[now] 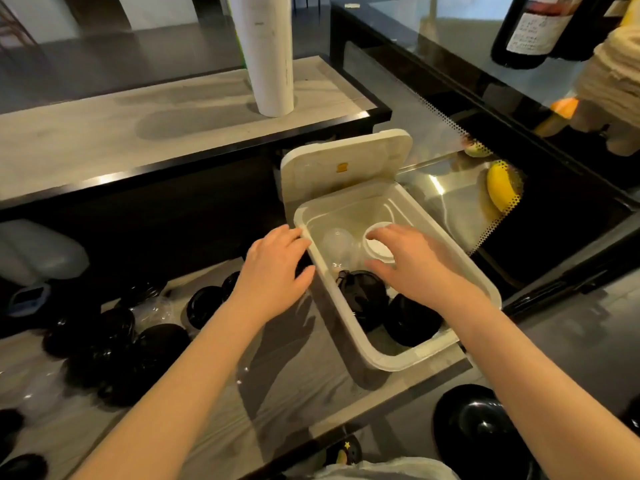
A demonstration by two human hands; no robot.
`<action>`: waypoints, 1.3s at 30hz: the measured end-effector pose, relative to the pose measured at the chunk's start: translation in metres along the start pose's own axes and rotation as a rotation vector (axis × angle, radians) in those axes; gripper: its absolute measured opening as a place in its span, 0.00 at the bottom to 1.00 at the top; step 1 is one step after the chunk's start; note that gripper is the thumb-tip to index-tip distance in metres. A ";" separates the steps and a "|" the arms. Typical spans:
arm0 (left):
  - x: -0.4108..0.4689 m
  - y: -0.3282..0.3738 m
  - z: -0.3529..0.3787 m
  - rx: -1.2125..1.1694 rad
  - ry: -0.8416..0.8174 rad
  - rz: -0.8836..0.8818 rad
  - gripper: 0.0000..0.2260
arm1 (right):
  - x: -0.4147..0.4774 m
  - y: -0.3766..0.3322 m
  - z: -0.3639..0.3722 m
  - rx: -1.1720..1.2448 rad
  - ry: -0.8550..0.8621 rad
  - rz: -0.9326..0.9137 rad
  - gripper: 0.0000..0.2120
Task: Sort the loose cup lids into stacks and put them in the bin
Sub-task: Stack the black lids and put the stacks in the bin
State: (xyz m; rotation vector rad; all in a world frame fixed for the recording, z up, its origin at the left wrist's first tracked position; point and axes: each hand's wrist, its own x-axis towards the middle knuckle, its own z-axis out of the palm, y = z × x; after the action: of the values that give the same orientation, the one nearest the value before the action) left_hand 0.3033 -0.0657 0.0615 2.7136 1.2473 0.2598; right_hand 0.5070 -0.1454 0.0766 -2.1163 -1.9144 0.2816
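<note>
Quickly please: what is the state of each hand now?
Left hand: open, resting against the bin rim.
Right hand: pinches the white lid inside the bin.

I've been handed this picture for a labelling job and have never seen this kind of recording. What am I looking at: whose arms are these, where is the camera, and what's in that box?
No machine here: a person works with bare hands, and the single camera sits on their head, looking down. The left hand rests against the left rim of a white plastic bin, whose hinged cover stands raised behind. The right hand reaches inside, fingers and thumb around a white cup lid; whether it truly grips, I cannot tell. The bin also holds a clear dome lid and black lids. More loose black lids lie on the table to the left.
</note>
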 end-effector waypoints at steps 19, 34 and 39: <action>-0.180 -0.182 0.007 0.037 -0.258 -0.564 0.23 | 0.006 -0.193 0.152 -0.111 -0.312 -0.292 0.20; -0.231 -0.217 0.045 -0.037 -0.385 -0.573 0.22 | -0.014 -0.209 0.216 -0.107 -0.442 -0.033 0.30; -0.226 -0.202 0.037 -0.350 -0.057 -0.506 0.20 | -0.019 -0.226 0.188 0.107 -0.181 -0.044 0.27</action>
State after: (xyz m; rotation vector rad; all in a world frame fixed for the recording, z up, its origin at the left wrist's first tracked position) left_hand 0.0182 -0.1095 -0.0368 2.0255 1.6369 0.2999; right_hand 0.2324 -0.1309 -0.0271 -2.0379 -1.9922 0.5708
